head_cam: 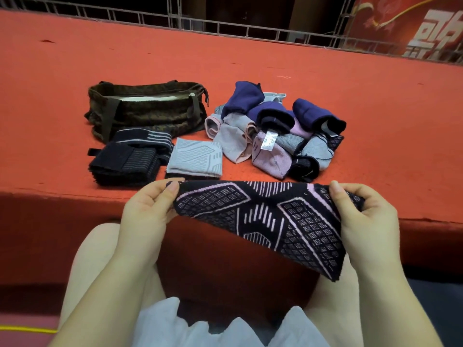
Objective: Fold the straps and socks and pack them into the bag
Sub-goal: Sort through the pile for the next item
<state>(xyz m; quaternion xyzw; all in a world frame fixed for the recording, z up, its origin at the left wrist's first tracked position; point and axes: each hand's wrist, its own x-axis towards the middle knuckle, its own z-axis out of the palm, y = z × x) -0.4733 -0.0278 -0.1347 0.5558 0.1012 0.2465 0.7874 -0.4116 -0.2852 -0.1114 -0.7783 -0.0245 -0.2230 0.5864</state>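
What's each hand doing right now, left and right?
Left hand: pinches the left end of the black patterned sock.
Right hand: grips the sock's right end.

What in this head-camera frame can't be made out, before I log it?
- Inside of the dark patterned fabric bag: only a pale strip shows at its opening; its own walls hide any contents.
- Heap of purple, pink and grey socks: pieces overlap, so no count.
- White label in the heap: print too small.
- Black sleeve with pink pattern, pinched by left hand and right hand: underside hidden.
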